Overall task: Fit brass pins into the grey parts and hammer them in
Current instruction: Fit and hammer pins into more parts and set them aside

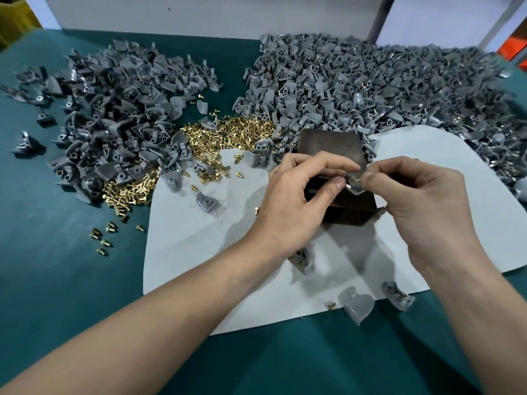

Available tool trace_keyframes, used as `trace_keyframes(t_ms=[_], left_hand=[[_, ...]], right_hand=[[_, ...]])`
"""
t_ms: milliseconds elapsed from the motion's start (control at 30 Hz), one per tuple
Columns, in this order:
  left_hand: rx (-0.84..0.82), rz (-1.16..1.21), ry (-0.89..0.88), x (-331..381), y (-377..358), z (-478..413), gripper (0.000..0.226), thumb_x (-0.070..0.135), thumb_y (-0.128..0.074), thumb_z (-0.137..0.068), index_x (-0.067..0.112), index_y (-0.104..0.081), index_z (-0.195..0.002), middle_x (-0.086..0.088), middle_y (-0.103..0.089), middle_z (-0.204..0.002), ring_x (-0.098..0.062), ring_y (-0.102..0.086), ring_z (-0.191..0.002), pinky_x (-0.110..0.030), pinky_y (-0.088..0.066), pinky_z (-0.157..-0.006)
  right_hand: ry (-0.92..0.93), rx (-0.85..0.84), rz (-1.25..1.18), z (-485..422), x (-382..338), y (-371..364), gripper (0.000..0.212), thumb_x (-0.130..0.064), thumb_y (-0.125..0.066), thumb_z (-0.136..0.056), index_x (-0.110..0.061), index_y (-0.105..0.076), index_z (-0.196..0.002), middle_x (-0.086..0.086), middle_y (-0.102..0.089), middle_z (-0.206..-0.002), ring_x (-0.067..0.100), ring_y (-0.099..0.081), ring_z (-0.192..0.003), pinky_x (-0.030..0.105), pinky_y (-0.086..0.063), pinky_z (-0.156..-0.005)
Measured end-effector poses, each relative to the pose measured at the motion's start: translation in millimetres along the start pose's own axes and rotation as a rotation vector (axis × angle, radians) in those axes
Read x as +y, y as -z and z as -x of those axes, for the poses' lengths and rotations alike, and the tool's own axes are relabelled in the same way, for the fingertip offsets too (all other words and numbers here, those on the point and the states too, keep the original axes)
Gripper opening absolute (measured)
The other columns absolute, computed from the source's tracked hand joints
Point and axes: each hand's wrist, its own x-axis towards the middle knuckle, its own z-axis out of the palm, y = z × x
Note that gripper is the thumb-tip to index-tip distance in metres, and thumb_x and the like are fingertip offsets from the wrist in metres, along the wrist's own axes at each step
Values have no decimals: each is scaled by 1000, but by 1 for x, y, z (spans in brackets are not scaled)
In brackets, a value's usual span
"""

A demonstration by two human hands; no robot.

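- Both hands meet over the dark block (332, 149): left hand (296, 201) and right hand (422, 203) pinch one grey part (354, 189).
- I keep the brass pin (353, 182) square to its hole, then press.

Both hands meet over the dark block (330, 149), whose middle the left hand (296, 201) and right hand (422, 206) cover; the grey part (354, 189) pinched between their fingertips shows only as a sliver, and whether the brass pin (352, 181) is seated in it is too small to tell. The right grey pile (370, 81) at two o'clock runs off the picture's right edge. Both forearms are cut off at the bottom edge.
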Motion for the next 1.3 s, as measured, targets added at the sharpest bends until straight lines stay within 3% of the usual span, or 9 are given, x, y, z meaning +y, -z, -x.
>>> trace_keyframes(t_ms=[100,267,467,733,967,1300], left_hand=[[-6,5,11,-2,0,0,26,19,-60,-89,42,-65,-101,37,-53,-95,-6,-48,-109,-42,-41,-99],[5,43,46,-6,-1,0,28,16,-63,-89,41,-70,-100,30,-53,-93,0,-47,-105,-19,-41,-95],[-9,57,65,-5,0,0,26,23,-70,-85,39,-71,-105,41,-48,-90,-5,-48,-107,-30,-44,-99],[-18,31,21,-3,0,-2,31,22,-70,-83,35,-70,-111,36,-58,-91,-11,-45,-109,-44,-38,-103],[-24,27,25,-3,0,-2,31,21,-70,-84,32,-69,-113,26,-62,-94,-9,-44,-111,-43,-36,-104],[-17,47,32,-3,0,-3,32,19,-71,-83,40,-68,-108,41,-54,-89,-8,-46,-107,-35,-41,-101]], right_hand=[[-22,-21,-32,-1,3,1,29,4,-67,-73,-18,-68,-55,-10,-62,-55,2,-56,-58,10,-45,-58],[-42,-35,-94,-2,4,1,30,5,-66,-74,-18,-67,-55,-11,-61,-53,-1,-55,-54,9,-42,-54],[-76,-6,-99,-2,5,0,25,4,-66,-78,-15,-65,-62,-12,-62,-51,-3,-54,-50,8,-41,-50],[-114,-28,-125,-4,7,1,20,2,-66,-78,-11,-66,-63,-9,-62,-52,-1,-52,-48,8,-38,-48],[-190,-59,-197,-6,10,4,23,-1,-67,-77,-12,-70,-57,-2,-66,-58,6,-57,-53,13,-44,-51],[-203,-33,-246,-3,7,1,29,4,-65,-77,-13,-69,-53,-4,-65,-54,3,-55,-47,11,-41,-46]])
